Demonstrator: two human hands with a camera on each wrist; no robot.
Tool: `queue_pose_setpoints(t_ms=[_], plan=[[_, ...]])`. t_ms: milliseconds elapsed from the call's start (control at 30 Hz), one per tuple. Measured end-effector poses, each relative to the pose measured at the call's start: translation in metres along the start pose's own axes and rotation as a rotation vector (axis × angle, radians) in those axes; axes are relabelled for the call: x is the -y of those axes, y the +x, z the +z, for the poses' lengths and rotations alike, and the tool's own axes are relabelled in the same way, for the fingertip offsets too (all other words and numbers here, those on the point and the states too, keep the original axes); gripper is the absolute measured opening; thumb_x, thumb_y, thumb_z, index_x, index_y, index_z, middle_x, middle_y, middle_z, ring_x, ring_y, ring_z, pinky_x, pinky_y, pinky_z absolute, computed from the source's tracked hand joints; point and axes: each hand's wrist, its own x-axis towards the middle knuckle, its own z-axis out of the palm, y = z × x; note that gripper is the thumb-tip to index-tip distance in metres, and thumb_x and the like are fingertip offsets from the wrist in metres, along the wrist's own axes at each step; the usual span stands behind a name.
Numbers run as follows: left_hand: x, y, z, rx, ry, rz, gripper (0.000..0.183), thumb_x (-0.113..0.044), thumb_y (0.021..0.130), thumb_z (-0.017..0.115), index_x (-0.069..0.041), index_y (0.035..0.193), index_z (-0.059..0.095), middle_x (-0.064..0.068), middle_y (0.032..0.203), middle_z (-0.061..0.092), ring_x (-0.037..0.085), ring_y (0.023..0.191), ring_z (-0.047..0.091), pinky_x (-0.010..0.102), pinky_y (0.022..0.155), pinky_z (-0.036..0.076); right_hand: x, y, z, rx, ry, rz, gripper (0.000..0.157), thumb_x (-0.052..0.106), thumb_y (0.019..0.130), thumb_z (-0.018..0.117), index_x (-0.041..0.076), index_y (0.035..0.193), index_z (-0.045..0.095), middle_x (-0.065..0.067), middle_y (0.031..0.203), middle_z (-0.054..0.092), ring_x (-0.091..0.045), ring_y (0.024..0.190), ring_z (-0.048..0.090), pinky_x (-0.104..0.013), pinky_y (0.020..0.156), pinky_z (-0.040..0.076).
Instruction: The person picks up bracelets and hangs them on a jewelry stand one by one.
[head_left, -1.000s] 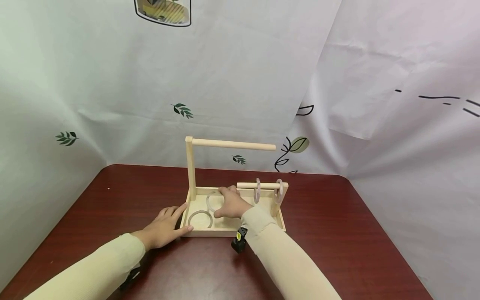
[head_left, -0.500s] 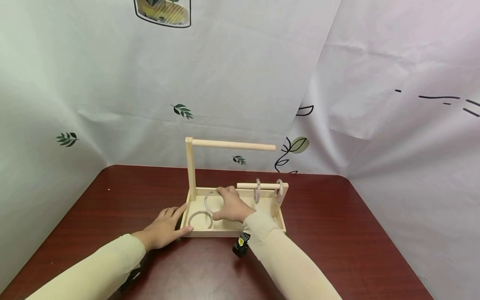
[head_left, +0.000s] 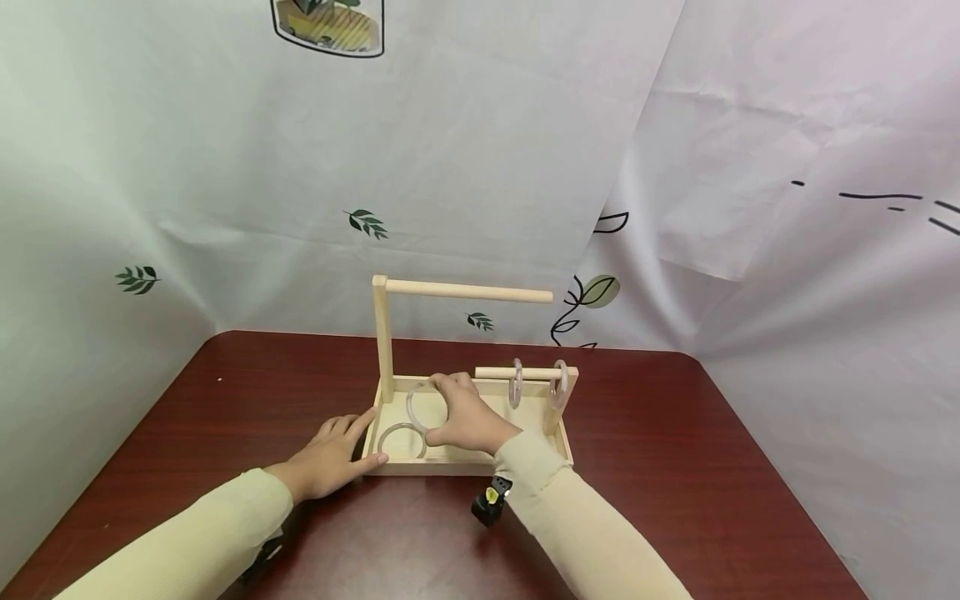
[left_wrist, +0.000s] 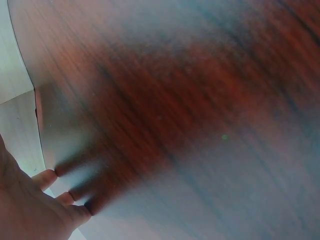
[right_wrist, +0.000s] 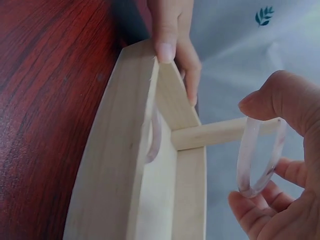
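My right hand pinches a pale translucent bangle between thumb and fingers, raised over the left half of a light wooden tray stand. In the right wrist view the bangle stands edge-on between thumb and fingertips. My left hand rests at the tray's left end, its thumb on the front corner and its other fingers along the outer side. A second bangle lies in the tray's front left corner, close to the left thumb. Two more bangles hang on the stand's low bar.
A taller post rises at the tray's back left and bears a long upper bar, which hangs above the right hand with no bangles on it. The stand is on a dark red wooden table. White printed cloth encloses the table behind.
The bangle in my right hand has shifted slightly left, while the right wrist has swung a little right and toward me. My left hand keeps its place at the tray.
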Motion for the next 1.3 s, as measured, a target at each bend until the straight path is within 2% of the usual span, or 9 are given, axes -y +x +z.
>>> queue_pose_setpoints(t_ms=[333,867,1300], plan=[[0.001,-0.001,0.001,-0.001,-0.01,0.004,0.085,-0.062,0.091,0.051,-0.011,0.153,0.024,0.029,0.141,0.037,0.052,0.133,0.027,0.068,0.098,0.03,0.007,-0.005,-0.006,-0.01,0.028,-0.048,0.071,0.009,0.064,0.079,0.007,0.129,0.051,-0.016,0.123,0.043,-0.024,0.112,0.045,-0.032,0.083,0.045],[-0.001,-0.001,-0.002,0.006,-0.009,0.006,0.085,-0.062,0.091,0.052,-0.012,0.153,0.024,0.029,0.142,0.036,0.052,0.133,0.027,0.067,0.099,0.03,0.02,-0.014,-0.023,-0.011,0.103,-0.076,0.075,0.008,0.067,0.076,0.012,0.135,0.046,-0.014,0.128,0.038,-0.023,0.102,0.051,-0.029,0.079,0.047],[0.0,0.001,0.0,-0.004,-0.004,0.007,0.085,-0.062,0.09,0.052,-0.012,0.153,0.025,0.029,0.141,0.038,0.052,0.132,0.029,0.067,0.099,0.03,0.026,-0.019,-0.034,-0.05,0.135,-0.122,0.071,0.009,0.069,0.077,0.014,0.133,0.047,-0.011,0.126,0.038,-0.02,0.107,0.046,-0.032,0.084,0.047]])
